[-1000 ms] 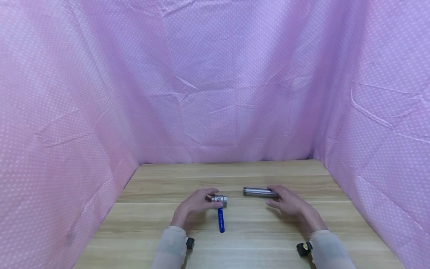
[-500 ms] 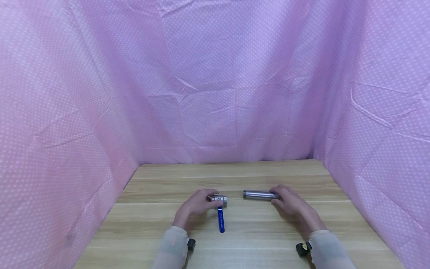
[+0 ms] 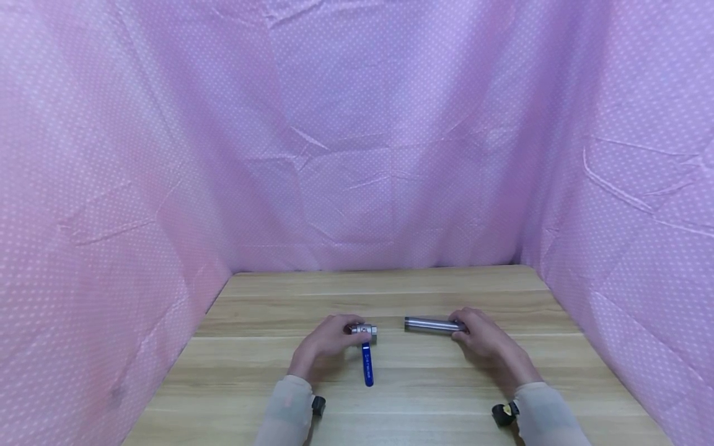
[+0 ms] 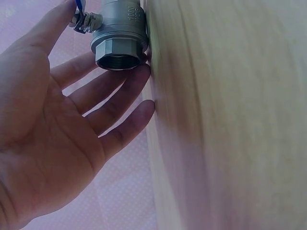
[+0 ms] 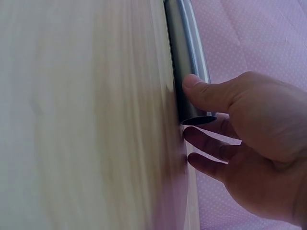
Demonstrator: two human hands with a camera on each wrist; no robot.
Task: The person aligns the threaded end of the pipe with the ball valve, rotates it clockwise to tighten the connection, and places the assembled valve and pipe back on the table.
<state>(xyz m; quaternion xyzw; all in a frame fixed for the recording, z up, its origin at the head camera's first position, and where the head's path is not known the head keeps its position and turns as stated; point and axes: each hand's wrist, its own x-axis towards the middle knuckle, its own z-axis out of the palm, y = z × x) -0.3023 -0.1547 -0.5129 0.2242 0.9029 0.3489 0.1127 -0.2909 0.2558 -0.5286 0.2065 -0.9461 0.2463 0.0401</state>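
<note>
Valve (image 4: 120, 28) sits between the thumb and fingers of our left hand (image 3: 326, 337), which pinches it while the other fingers spread loosely. Its blue handle (image 3: 367, 367) sticks out toward us from just beside that thumb. Well to the right of that hand, our right hand (image 3: 483, 334) pinches one end of a metal pipe (image 3: 428, 324), its lower fingers slightly bent. The pipe stretches leftward from our right hand toward the valve, apart from it. Wooden table (image 3: 390, 402) spreads beneath both our hands; pink dotted cloth (image 3: 357, 155) hangs beyond them.
</note>
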